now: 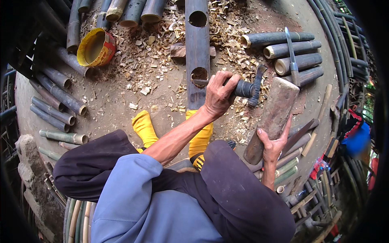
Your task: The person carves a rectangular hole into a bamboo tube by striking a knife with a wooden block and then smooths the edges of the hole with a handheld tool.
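Note:
My left hand is closed around a chisel-like tool, with its dark wrapped handle sticking out to the right. Its narrow blade points left, over the lower round hole of a dark bamboo pole. A second hole is cut farther up the pole. My right hand grips a heavy wooden block from its right side, tilted up and away from me. Beyond the handle's end is a curved black strip; whether it is part of the tool I cannot tell.
The pole crosses a small wood block among wood chips. A yellow-red bucket stands far left. A long knife lies across bamboo pieces at right. More bamboo lengths lie left. My yellow-socked feet flank the pole's near end.

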A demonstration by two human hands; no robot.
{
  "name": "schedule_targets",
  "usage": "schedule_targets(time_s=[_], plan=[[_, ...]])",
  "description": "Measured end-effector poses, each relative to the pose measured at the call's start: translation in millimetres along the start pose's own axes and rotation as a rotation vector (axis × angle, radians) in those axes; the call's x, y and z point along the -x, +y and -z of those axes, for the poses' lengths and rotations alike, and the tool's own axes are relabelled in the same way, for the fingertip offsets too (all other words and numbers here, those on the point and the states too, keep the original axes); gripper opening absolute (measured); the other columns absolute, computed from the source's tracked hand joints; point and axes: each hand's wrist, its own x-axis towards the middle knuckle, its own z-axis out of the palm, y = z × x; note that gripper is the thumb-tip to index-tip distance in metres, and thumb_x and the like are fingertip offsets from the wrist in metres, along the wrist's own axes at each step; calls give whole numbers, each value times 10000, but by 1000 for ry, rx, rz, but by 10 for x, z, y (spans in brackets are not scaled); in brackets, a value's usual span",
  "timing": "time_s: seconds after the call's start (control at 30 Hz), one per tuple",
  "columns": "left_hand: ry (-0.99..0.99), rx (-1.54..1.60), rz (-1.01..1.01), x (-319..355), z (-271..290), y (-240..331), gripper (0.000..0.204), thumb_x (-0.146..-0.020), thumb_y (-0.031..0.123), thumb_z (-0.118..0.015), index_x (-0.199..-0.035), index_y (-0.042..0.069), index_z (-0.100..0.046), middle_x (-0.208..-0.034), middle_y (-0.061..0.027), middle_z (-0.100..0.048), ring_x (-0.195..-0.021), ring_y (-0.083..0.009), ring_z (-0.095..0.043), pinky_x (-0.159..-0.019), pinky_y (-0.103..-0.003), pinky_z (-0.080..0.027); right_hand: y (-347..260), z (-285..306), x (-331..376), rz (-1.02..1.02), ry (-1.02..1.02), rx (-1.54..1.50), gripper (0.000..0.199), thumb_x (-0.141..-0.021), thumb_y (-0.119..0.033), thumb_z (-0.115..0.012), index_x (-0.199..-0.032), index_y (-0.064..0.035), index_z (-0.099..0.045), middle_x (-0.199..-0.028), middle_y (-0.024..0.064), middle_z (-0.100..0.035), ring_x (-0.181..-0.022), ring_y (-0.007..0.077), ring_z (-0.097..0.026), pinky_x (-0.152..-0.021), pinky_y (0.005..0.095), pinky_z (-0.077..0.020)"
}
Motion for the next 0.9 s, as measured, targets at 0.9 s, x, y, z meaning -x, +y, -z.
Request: schedule_targets(time_s=[0.9], plan=[[-15, 153, 16, 133, 165, -162, 421, -563, -84, -637, -958, 26, -540, -872, -134, -524, -814, -321, -538, -724, -384, -454, -349, -417, 51, 225, -297, -137, 1032, -598, -203, -756, -1433, -42, -173, -1207, 189, -519, -1086, 301, -535, -923, 380, -438]])
